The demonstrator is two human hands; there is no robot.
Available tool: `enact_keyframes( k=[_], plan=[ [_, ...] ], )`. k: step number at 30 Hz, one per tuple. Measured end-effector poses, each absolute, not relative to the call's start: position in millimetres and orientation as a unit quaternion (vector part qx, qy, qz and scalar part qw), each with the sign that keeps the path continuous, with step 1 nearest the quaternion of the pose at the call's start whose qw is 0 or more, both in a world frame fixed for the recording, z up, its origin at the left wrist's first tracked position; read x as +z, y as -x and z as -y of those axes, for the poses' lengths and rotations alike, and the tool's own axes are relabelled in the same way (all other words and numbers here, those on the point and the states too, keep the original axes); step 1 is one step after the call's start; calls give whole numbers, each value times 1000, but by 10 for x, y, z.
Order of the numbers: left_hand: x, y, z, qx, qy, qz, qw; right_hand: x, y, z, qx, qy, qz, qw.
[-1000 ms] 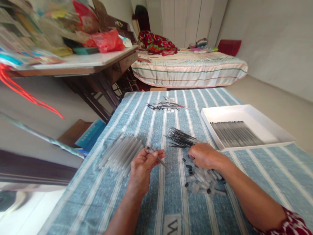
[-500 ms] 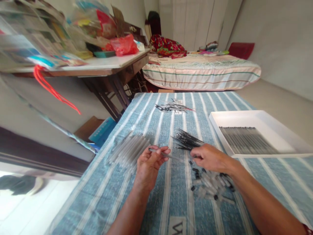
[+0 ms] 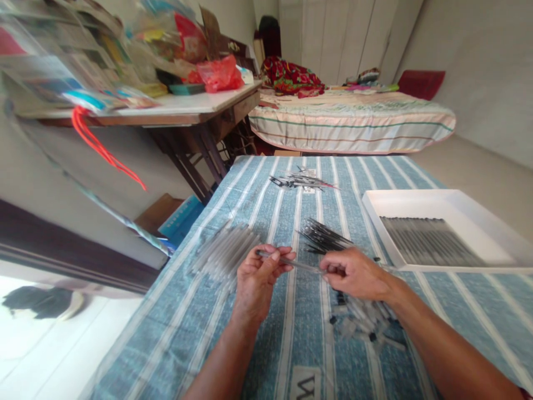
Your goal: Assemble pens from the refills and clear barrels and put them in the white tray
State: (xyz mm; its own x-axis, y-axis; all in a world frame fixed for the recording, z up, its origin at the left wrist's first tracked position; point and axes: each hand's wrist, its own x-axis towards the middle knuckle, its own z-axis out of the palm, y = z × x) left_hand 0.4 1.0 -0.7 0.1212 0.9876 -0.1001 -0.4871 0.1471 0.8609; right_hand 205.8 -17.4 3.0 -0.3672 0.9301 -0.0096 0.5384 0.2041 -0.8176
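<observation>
My left hand (image 3: 260, 275) pinches a slim clear pen barrel (image 3: 306, 266) between thumb and fingers, its dark end toward the left. At the barrel's right end is my right hand (image 3: 350, 272), its fingers closed together. Whatever the right fingertips hold is hidden. Left of my left hand lies a pile of clear pen barrels (image 3: 227, 250). A bundle of black pen refills (image 3: 325, 236) lies just beyond my right hand. Below that hand is a loose heap of clear pen caps and small black plugs (image 3: 366, 319), partly covered by the wrist.
A white box (image 3: 462, 208) at the right holds a row of pens (image 3: 428, 241). More thin pen parts (image 3: 306, 180) lie at the far end of the striped tablecloth (image 3: 233, 344). A side table (image 3: 179, 114) with bags stands left; a bed (image 3: 353, 119) is behind.
My right hand has moved from beside the refills and caps to the barrel's end. The barrel in my left hand has swung from slanting down to nearly level. The view has shifted left.
</observation>
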Motion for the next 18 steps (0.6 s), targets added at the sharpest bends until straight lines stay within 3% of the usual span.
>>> enact_keyframes(
  k=[18],
  plan=[
    [-25,52,-33,523,-357,-416,653,-50,-2019,188,544,460,606,356]
  ],
)
